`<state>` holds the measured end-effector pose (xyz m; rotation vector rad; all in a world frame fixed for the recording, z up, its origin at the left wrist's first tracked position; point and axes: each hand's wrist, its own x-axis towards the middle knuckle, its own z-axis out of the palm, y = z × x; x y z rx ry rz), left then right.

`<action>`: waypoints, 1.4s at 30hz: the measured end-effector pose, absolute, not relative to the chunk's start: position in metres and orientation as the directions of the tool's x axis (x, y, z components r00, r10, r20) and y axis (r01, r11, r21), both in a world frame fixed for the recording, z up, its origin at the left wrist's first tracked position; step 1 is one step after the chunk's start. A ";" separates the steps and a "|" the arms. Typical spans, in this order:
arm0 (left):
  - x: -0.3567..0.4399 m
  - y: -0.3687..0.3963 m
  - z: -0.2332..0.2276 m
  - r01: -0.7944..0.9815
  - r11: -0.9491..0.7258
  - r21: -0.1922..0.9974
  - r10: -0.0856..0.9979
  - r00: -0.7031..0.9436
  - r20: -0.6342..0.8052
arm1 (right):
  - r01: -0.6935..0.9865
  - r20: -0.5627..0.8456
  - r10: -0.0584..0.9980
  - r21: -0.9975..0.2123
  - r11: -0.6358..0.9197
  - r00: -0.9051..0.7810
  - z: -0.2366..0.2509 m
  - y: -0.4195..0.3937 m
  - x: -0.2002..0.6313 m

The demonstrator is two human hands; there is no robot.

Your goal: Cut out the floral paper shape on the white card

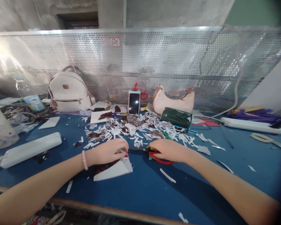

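Observation:
Near the front of the blue table, my left hand pinches a piece of white-backed fabric whose other face is dark brown and patterned. A pink bead bracelet circles the left wrist. My right hand is wrapped round red-handled scissors. The dark blades point left toward the fabric by my left fingers; whether they touch it is hard to tell. White offcut strips and dark scraps lie heaped just beyond both hands. One loose strip rests below the scissors.
Behind the scraps a phone leans on a cup, between a white backpack and a pale handbag. A dark green pouch lies in front of the handbag. White long objects flank both sides. Perforated metal walls the back.

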<state>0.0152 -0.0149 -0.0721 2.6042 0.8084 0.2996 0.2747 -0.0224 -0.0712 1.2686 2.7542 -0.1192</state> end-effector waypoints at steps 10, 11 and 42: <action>0.013 -0.011 -0.076 0.498 -0.727 0.473 0.593 0.802 0.067 | 0.769 -0.143 0.760 -0.020 0.638 -0.634 -0.070 -0.023 0.273; 0.013 -0.011 -0.076 0.493 -0.732 0.470 0.588 0.806 0.071 | 0.765 -0.135 0.757 -0.022 0.643 -0.640 -0.070 -0.023 0.274; 0.016 -0.007 -0.075 0.451 -0.747 0.488 0.530 0.848 0.027 | 0.698 -0.133 0.686 -0.096 0.710 -0.716 -0.066 -0.019 0.241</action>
